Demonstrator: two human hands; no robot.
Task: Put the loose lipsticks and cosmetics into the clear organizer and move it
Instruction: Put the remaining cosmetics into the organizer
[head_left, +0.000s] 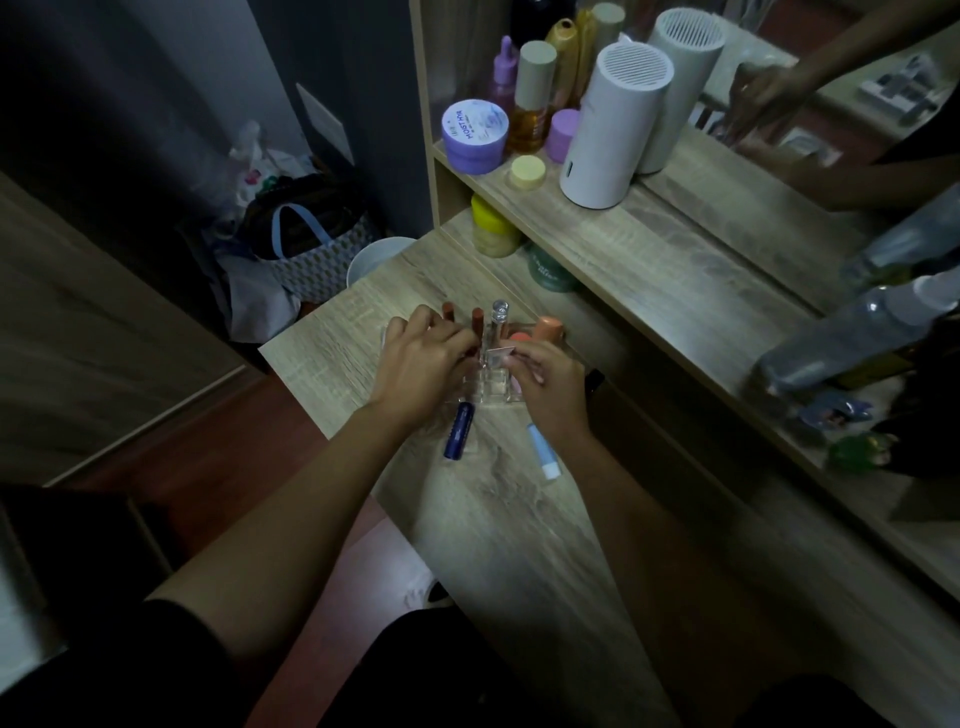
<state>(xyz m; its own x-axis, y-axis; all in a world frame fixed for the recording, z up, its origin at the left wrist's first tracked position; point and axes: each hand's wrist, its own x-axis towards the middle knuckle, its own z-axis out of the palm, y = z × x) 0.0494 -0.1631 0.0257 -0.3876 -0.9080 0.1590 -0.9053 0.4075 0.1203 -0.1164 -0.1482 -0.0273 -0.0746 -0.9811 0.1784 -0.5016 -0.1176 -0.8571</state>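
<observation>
The clear organizer (491, 382) stands on the wooden desk (519, 519), half hidden by both hands. Brown lipsticks (477, 319), a clear-capped tube (500, 314) and an orange-capped item (548, 330) stand upright in it. My left hand (421, 364) rests against the organizer's left side, fingers curled over a lipstick there. My right hand (548, 384) pinches a small pale flat cosmetic (497, 357) above the organizer. A dark blue tube (460, 430) lies loose in front of the organizer. A light blue and white tube (543, 449) lies loose beside my right wrist.
A raised shelf (597, 218) behind the organizer carries a white cylinder (610, 127), a purple jar (475, 135), bottles and a yellow lid. A mirror is at the right. Clear bottles (852, 332) stand far right. A white bin (376, 260) and a bag (306, 239) sit left of the desk.
</observation>
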